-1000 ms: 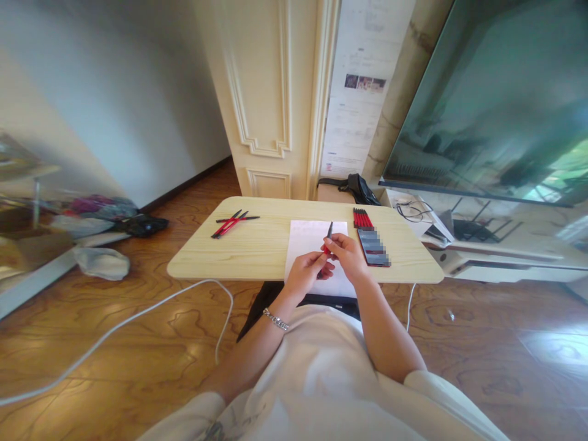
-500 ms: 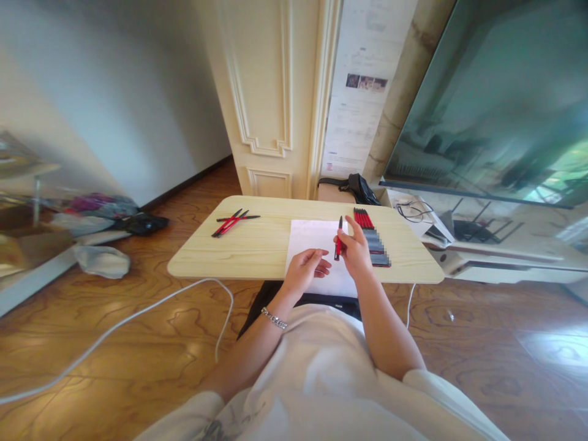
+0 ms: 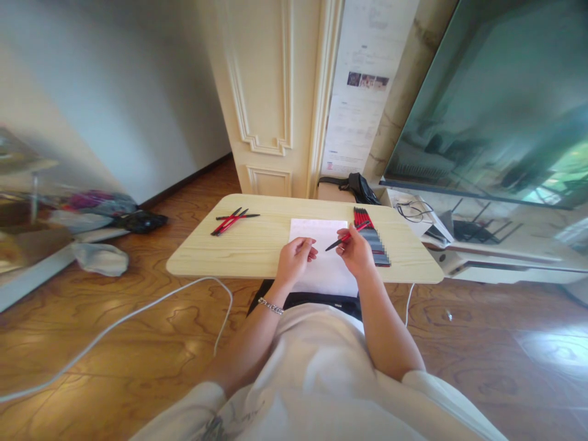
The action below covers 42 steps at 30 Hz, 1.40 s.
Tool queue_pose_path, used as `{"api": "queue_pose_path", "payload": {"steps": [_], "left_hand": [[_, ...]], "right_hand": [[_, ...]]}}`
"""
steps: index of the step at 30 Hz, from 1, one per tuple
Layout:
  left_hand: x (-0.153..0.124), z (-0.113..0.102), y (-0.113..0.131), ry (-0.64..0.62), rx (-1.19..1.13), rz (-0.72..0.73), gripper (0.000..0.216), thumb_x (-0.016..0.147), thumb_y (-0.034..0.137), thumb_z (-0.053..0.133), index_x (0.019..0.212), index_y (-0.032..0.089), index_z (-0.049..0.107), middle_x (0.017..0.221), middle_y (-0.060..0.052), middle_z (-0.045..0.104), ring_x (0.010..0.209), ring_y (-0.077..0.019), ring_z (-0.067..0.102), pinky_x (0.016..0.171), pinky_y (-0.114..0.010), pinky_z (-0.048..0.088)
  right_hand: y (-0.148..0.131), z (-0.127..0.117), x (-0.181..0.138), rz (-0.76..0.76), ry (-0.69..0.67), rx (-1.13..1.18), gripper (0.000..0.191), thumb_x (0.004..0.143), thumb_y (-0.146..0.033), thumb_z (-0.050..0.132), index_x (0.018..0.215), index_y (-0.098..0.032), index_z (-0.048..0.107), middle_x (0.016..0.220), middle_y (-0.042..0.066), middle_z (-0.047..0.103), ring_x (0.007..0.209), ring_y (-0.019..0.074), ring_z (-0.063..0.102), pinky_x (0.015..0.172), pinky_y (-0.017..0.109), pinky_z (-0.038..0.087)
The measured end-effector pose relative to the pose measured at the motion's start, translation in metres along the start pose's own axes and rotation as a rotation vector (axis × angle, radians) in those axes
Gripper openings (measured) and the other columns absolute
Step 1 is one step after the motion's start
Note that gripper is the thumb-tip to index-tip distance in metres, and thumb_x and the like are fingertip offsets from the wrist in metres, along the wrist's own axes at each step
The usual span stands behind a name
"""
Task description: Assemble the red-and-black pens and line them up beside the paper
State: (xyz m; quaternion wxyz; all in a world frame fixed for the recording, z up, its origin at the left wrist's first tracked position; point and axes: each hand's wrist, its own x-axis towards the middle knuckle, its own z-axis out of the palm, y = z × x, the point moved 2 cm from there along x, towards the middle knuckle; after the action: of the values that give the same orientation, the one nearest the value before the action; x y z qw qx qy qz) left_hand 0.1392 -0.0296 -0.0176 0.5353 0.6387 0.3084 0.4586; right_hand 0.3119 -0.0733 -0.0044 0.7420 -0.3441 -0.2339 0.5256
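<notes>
My right hand (image 3: 354, 251) is closed round a red and black pen (image 3: 345, 237), which lies slanted with its black tip pointing left and down over a white sheet of paper (image 3: 321, 251). On the sheet's left edge rests my left hand (image 3: 294, 257), fingers loosely curled, nothing visible in them. The sheet lies on a small light wooden table (image 3: 257, 245).
A row of red pens (image 3: 362, 216) and a dark box (image 3: 374, 242) lie right of the sheet. Three pens (image 3: 232, 222) lie at the table's far left. A white cable (image 3: 138, 312) crosses the wooden floor. A TV (image 3: 491, 104) stands at the right.
My hands have parted; the left one let go of the pen and moved to the sheet's left edge. The right hand turned the pen from upright to slanted, tip toward the paper.
</notes>
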Motion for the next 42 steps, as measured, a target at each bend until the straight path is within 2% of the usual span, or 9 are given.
{"api": "queue_pose_path", "payload": {"steps": [4, 9, 12, 15, 17, 22, 33, 38, 42], "left_hand": [[0.007, -0.001, -0.012, 0.000, 0.160, 0.029, 0.040, 0.088, 0.052, 0.047, 0.095, 0.017, 0.066, 0.074, -0.005, 0.069, 0.062, -0.0143, 0.063, 0.057, -0.024, 0.048], [0.009, -0.002, -0.020, -0.030, 0.277, 0.024, 0.037, 0.089, 0.049, 0.047, 0.093, 0.018, 0.066, 0.076, -0.005, 0.070, 0.064, -0.0147, 0.065, 0.061, -0.024, 0.048], [0.009, -0.003, -0.019, -0.035, 0.304, 0.024, 0.036, 0.088, 0.048, 0.047, 0.093, 0.019, 0.067, 0.076, -0.005, 0.071, 0.066, -0.0155, 0.065, 0.062, -0.025, 0.048], [0.008, -0.003, -0.017, -0.029, 0.321, 0.020, 0.036, 0.087, 0.049, 0.047, 0.090, 0.019, 0.067, 0.076, -0.005, 0.071, 0.068, -0.0164, 0.066, 0.064, -0.025, 0.048], [0.007, -0.002, -0.016, -0.025, 0.327, 0.023, 0.036, 0.086, 0.050, 0.048, 0.088, 0.019, 0.067, 0.076, -0.005, 0.071, 0.069, -0.0167, 0.066, 0.065, -0.026, 0.048], [0.006, -0.001, -0.015, -0.021, 0.341, 0.030, 0.036, 0.086, 0.050, 0.050, 0.088, 0.019, 0.067, 0.076, -0.005, 0.071, 0.068, -0.0168, 0.066, 0.065, -0.026, 0.048], [0.004, -0.001, -0.011, -0.035, 0.401, 0.066, 0.033, 0.087, 0.048, 0.049, 0.088, 0.021, 0.067, 0.075, -0.003, 0.071, 0.070, -0.0172, 0.066, 0.067, -0.026, 0.047], [0.003, -0.001, -0.010, -0.036, 0.448, 0.072, 0.030, 0.087, 0.045, 0.050, 0.090, 0.021, 0.068, 0.082, -0.004, 0.072, 0.076, -0.0185, 0.067, 0.071, -0.027, 0.048], [0.004, 0.001, -0.010, -0.086, 0.570, 0.119, 0.028, 0.088, 0.039, 0.051, 0.100, 0.022, 0.069, 0.099, -0.006, 0.072, 0.084, -0.0198, 0.066, 0.079, -0.029, 0.049]], "right_hand": [[0.001, -0.002, 0.000, -0.044, -0.024, 0.050, 0.008, 0.081, -0.022, 0.064, 0.087, -0.017, 0.065, 0.087, 0.005, 0.069, 0.077, 0.0131, 0.065, 0.067, 0.024, 0.054], [0.000, -0.001, 0.001, -0.075, -0.091, 0.147, 0.020, 0.079, -0.008, 0.058, 0.094, -0.020, 0.060, 0.078, 0.000, 0.064, 0.069, 0.0103, 0.060, 0.067, 0.025, 0.053], [-0.003, -0.001, 0.001, -0.008, -0.090, 0.221, 0.002, 0.082, -0.021, 0.059, 0.083, -0.020, 0.058, 0.065, -0.003, 0.055, 0.053, 0.0081, 0.050, 0.055, 0.022, 0.047], [-0.008, -0.003, -0.001, 0.036, -0.096, 0.220, 0.034, 0.084, -0.052, 0.054, 0.070, -0.021, 0.053, 0.053, -0.004, 0.042, 0.043, 0.0085, 0.038, 0.045, 0.023, 0.039], [-0.011, -0.006, -0.002, 0.024, -0.064, 0.196, 0.046, 0.082, -0.061, 0.049, 0.060, -0.021, 0.046, 0.048, -0.006, 0.034, 0.040, 0.0083, 0.031, 0.041, 0.023, 0.034], [-0.013, -0.012, -0.003, -0.006, 0.025, 0.138, 0.046, 0.082, -0.059, 0.047, 0.056, -0.021, 0.043, 0.044, -0.007, 0.025, 0.038, 0.0078, 0.021, 0.038, 0.021, 0.025], [-0.013, -0.014, -0.003, -0.016, -0.015, 0.192, 0.042, 0.081, -0.057, 0.050, 0.059, -0.021, 0.048, 0.043, -0.008, 0.024, 0.037, 0.0071, 0.018, 0.036, 0.020, 0.020], [-0.015, -0.013, -0.001, -0.028, -0.010, 0.172, 0.047, 0.079, -0.065, 0.052, 0.066, -0.020, 0.052, 0.047, -0.007, 0.033, 0.037, 0.0060, 0.025, 0.034, 0.019, 0.021], [-0.018, -0.015, 0.004, -0.038, 0.029, 0.176, 0.041, 0.082, -0.058, 0.056, 0.066, -0.020, 0.051, 0.052, -0.004, 0.045, 0.040, 0.0058, 0.037, 0.034, 0.018, 0.026]]}}
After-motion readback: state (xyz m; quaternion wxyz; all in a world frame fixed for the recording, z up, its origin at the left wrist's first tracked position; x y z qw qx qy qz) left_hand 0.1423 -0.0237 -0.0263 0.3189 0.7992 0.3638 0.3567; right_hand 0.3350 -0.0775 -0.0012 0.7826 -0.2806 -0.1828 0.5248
